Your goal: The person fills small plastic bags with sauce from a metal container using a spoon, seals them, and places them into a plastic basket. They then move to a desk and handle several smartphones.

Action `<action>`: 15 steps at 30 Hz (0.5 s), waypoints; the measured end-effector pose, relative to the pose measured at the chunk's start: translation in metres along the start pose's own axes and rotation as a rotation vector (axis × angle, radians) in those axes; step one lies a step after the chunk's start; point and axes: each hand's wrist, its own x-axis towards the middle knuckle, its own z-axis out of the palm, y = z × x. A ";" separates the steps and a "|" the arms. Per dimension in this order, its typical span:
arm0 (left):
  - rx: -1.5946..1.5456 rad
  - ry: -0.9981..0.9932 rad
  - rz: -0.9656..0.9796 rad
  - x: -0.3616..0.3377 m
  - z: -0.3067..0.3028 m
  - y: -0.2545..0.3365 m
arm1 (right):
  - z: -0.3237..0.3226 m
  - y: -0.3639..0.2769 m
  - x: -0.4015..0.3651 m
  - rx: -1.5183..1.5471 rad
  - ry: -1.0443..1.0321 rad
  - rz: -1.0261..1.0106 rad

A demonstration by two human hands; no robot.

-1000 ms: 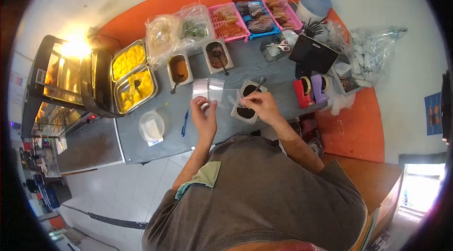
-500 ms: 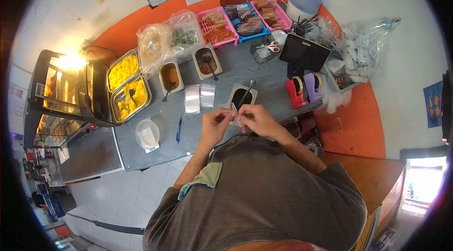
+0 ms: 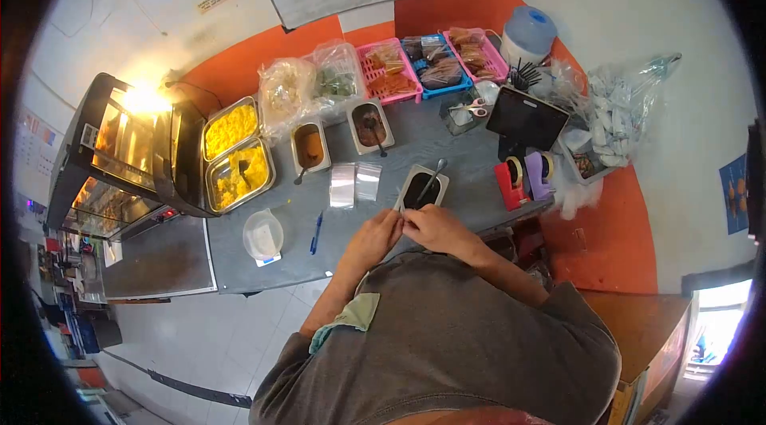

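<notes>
Head: left hand (image 3: 373, 238), right hand (image 3: 432, 227) pinch small bag (image 3: 401, 217); axis unreadable.

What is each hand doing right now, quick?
The left hand is pinched shut on what looks like a small clear bag.
The right hand is pinched shut on the same small clear bag.

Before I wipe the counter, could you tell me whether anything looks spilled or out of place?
Nothing stands out. The dark sauce tub sits upright with its spoon inside, the grey counter shows no spill, and the left hand and right hand meet beside the tub.
</notes>
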 end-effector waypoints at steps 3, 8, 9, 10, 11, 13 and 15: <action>0.071 0.009 0.001 0.000 -0.004 -0.002 | 0.012 -0.001 0.002 0.108 0.090 -0.044; 0.152 0.197 -0.082 0.008 0.000 -0.005 | 0.011 -0.011 0.013 -0.004 0.312 -0.025; 0.157 0.204 -0.076 0.010 -0.004 -0.004 | 0.003 -0.012 0.016 0.064 0.229 0.011; 0.147 0.215 -0.080 0.012 -0.010 -0.001 | -0.002 -0.012 0.019 0.129 0.146 0.044; 0.135 0.227 -0.084 0.014 -0.015 0.002 | -0.004 -0.012 0.022 0.123 0.150 0.034; 0.025 0.232 -0.119 0.015 -0.019 0.009 | -0.003 -0.014 0.023 0.007 0.132 -0.027; -0.086 0.241 -0.155 0.011 -0.017 0.006 | -0.006 -0.017 0.024 0.072 0.085 -0.069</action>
